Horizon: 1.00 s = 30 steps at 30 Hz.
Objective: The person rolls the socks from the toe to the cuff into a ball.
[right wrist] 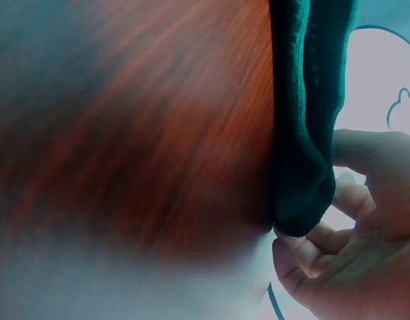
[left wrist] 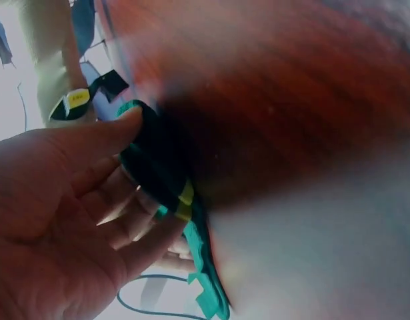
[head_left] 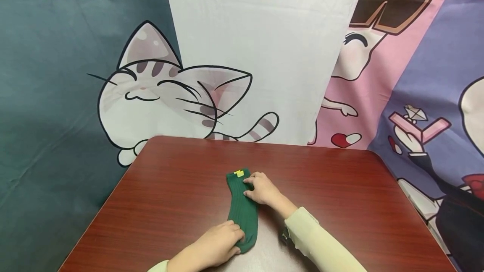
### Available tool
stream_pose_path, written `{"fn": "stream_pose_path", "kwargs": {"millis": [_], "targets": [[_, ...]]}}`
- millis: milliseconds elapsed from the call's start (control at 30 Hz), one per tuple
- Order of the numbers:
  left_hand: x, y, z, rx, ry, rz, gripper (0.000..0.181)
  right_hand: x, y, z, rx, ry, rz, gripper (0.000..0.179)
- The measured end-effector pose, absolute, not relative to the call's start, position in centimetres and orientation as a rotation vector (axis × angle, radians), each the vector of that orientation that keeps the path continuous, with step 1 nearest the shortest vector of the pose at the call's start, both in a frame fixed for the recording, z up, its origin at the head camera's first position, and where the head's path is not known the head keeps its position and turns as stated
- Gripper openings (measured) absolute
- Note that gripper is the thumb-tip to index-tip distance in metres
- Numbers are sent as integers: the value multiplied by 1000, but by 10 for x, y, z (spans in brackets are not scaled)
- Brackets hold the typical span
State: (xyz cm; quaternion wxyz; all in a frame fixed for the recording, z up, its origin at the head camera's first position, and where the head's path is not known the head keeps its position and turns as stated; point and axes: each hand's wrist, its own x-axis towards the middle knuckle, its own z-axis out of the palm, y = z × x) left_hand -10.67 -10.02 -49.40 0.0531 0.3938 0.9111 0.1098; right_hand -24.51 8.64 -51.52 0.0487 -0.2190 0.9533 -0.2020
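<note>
A green ribbed sock (head_left: 242, 211) lies lengthwise on the table, its cuff away from me and a yellow label (head_left: 239, 173) on the cuff. At the toe end, my left hand (head_left: 221, 242) holds the sock between thumb and curved fingers. The left wrist view shows that thumb on one edge of the sock (left wrist: 155, 153) and the fingers along the other side. My right hand (head_left: 262, 189) touches the right edge just below the cuff, thumb and forefinger apart. In the right wrist view, its fingers reach alongside the sock (right wrist: 308, 193).
The reddish-brown wooden table (head_left: 181, 179) has rounded far corners. Behind it hangs a cartoon-printed cloth, with a cat (head_left: 159, 95) on the left. A dark band with a yellow patch (left wrist: 77, 100) circles the other wrist in the left wrist view.
</note>
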Motion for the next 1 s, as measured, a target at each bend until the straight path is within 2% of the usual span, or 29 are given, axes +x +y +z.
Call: {"fn": "stream_pose_path", "kwargs": {"millis": [167,433,667,900,1000], "targets": [[-104,-92,-497,1211,2801,303,5,-244,87,-515,-663,2914,-608,38],[-100,-86,-494,1163,2850,246,5,-241,88,-513,-678,2905,-620,39],[-102,-91,-493,1324,2772,163,5,-239,88,-511,-720,2928,-527,41],[-104,-114,-490,1502,2663,203,39,-218,96,-509,-865,3071,-586,24],[-103,-121,-487,1471,2638,276,40,-199,102,-506,-966,3116,-642,16]]}}
